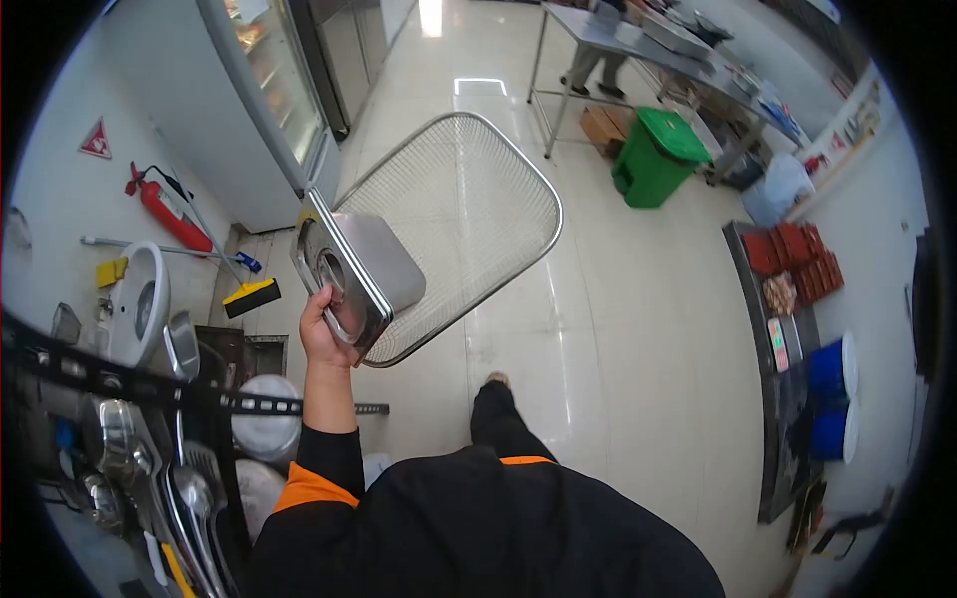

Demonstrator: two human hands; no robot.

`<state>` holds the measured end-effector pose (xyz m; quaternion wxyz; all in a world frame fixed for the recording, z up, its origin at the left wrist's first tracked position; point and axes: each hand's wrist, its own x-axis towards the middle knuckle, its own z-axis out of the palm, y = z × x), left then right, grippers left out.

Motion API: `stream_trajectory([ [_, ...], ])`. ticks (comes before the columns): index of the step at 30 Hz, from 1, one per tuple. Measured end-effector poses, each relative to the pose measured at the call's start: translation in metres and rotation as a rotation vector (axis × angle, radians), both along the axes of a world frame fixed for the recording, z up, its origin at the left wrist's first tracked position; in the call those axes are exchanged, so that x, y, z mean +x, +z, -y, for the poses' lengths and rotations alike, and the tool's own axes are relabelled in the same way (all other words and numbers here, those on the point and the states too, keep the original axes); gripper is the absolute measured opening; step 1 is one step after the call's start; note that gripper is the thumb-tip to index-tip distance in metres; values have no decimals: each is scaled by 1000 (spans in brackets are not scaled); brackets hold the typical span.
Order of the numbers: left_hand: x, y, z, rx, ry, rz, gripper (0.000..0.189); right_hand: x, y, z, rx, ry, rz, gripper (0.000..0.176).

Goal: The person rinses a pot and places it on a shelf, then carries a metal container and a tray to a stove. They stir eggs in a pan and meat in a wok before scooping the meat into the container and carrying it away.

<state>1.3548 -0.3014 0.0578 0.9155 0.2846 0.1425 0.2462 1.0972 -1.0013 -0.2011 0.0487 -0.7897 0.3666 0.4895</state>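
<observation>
My left hand (327, 331) is closed on the edge of a small stainless steel food pan (387, 261), tipped on its side. A steel lid (319, 244) with a recessed round middle covers the pan's mouth, and my thumb lies over it. Right behind the pan is a shallow wire mesh basket (469, 214) with a rounded metal rim, its lower corner close to my fingers. Whether those fingers also grip the basket is hidden. My right hand is out of view.
A green bin (658, 154) stands by a steel table (618, 40), with a person behind it. Left are a fridge (224, 110), fire extinguisher (169, 209), sink (150, 299) and hanging utensils (189, 488). A dark bench (773, 399) with blue buckets (832, 399) lines the right wall.
</observation>
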Motion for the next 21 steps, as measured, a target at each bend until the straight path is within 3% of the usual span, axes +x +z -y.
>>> stream_trajectory([
  [6,108,10,-51,10,191,-55,12,359,26,-76,-14,597,231,25],
  [8,131,8,-77,59,273,-81,11,494,46,-131,-84,736,466,25],
  [10,147,9,-108,71,354,-111,13,633,19,-182,-125,699,915,19],
  [12,174,19,-132,123,483,-151,16,742,85,-294,-86,664,1159,19],
  [14,196,33,-157,219,528,-212,18,830,118,-371,11,810,1396,18],
  [18,275,39,-221,267,628,-252,20,965,139,-484,134,1096,1370,16],
  [21,360,28,-279,214,602,-210,21,1011,76,-519,50,1071,1204,14],
])
